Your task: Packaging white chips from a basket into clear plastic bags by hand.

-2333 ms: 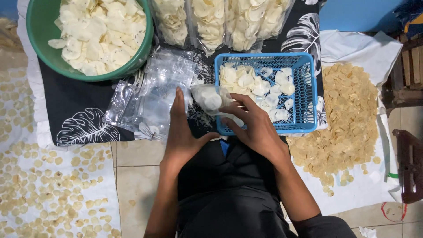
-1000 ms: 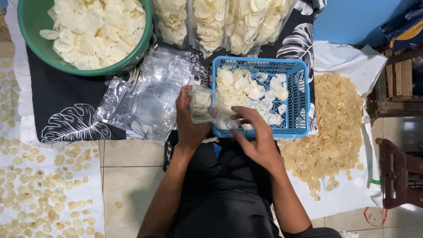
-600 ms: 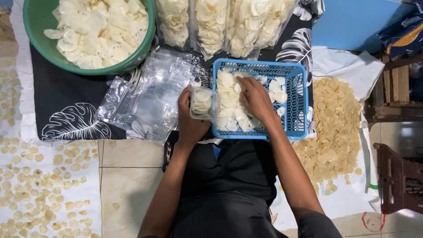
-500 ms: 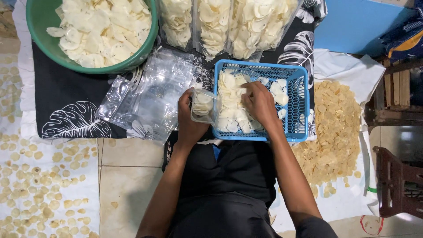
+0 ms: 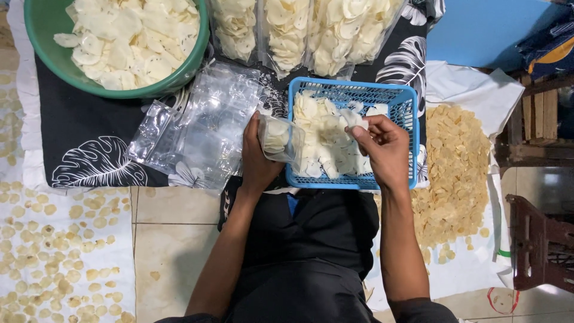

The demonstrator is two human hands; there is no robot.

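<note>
My left hand [image 5: 256, 157] grips a small clear plastic bag [image 5: 281, 139], partly filled with pale chips, at the left edge of a blue plastic basket [image 5: 404, 106]. My right hand [image 5: 382, 148] hovers over the basket, pinching a bunch of white chips [image 5: 351, 119] between its fingers. The basket holds a heap of pale round chips [image 5: 320, 140]. The two hands are a short way apart, the bag's mouth turned toward the right hand.
A pile of empty clear bags [image 5: 200, 125] lies left of the basket on a black leaf-print cloth [image 5: 84, 143]. A green bowl [image 5: 51, 72] of chips sits at top left. Filled bags [image 5: 299, 30] stand behind. Yellow chips [image 5: 451, 161] lie spread at right, and small ones [image 5: 48, 251] at left.
My right hand went from the bag into the basket, gathered chips, and has now lifted with a bunch of them. My left hand kept holding the bag.
</note>
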